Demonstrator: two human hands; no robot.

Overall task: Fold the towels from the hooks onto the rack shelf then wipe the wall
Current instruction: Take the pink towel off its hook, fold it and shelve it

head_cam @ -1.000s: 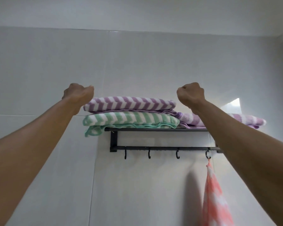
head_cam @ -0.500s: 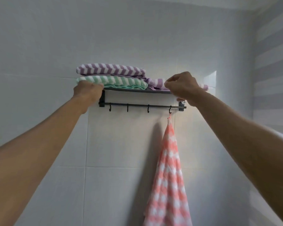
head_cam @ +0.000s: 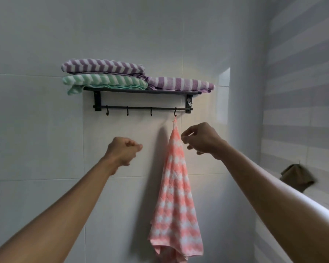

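A pale tiled wall point(head_cam: 46, 130) is carrying a black rack shelf point(head_cam: 141, 91) stacked with three folded towels, above both grips. The left hand point(head_cam: 123, 149) is hanging curled, holding nothing; the right hand point(head_cam: 201, 139), fingers loosely bent and empty, is hovering just right of the pink towel point(head_cam: 176, 196) dangling from the last hook point(head_cam: 175, 112). Lifting its loop straight up off the hook should be freeing it cleanly.

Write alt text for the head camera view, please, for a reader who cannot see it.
A pink checked towel hangs from the rightmost hook of a black wall rack; both hands reach toward it, holding nothing. Three folded striped towels, two purple and one green, lie on the shelf above.
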